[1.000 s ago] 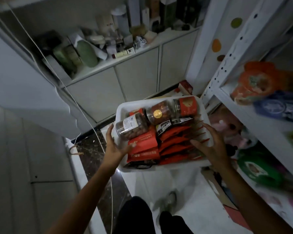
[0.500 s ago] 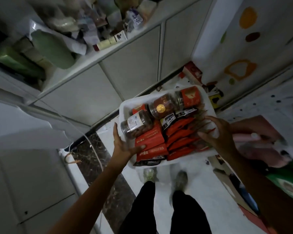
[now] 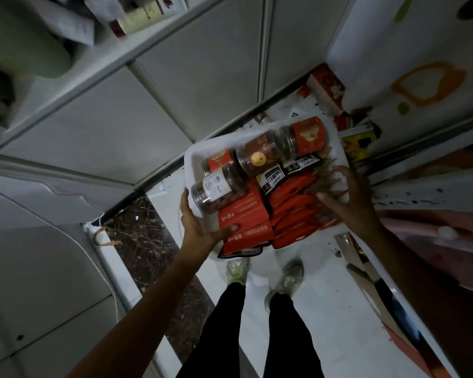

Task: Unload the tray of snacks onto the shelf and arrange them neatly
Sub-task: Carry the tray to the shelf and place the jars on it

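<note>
I carry a white tray [image 3: 195,156] above the floor, in front of my legs. My left hand [image 3: 200,225] grips its near left edge, thumb lying on a red packet. My right hand [image 3: 350,197] holds the right rim, fingers spread over the packets. Inside lie several clear jars [image 3: 257,155] with red labels along the far side and a stack of red snack packets [image 3: 292,211] nearer me. The white shelf [image 3: 432,192] shows only as a blurred perforated post and board at the right edge.
White cabinet doors [image 3: 208,72] with a cluttered counter above stand ahead. Red and yellow boxes [image 3: 328,85] lie on the floor by the wall corner. A dark marble strip [image 3: 153,241] and a cable run along the left. Pink bags [image 3: 448,230] sit low on the right.
The view has tipped downward and closer: the upper shelf with its goods has left the frame, and my feet and legs now show. Both hands keep the same hold on the tray.
</note>
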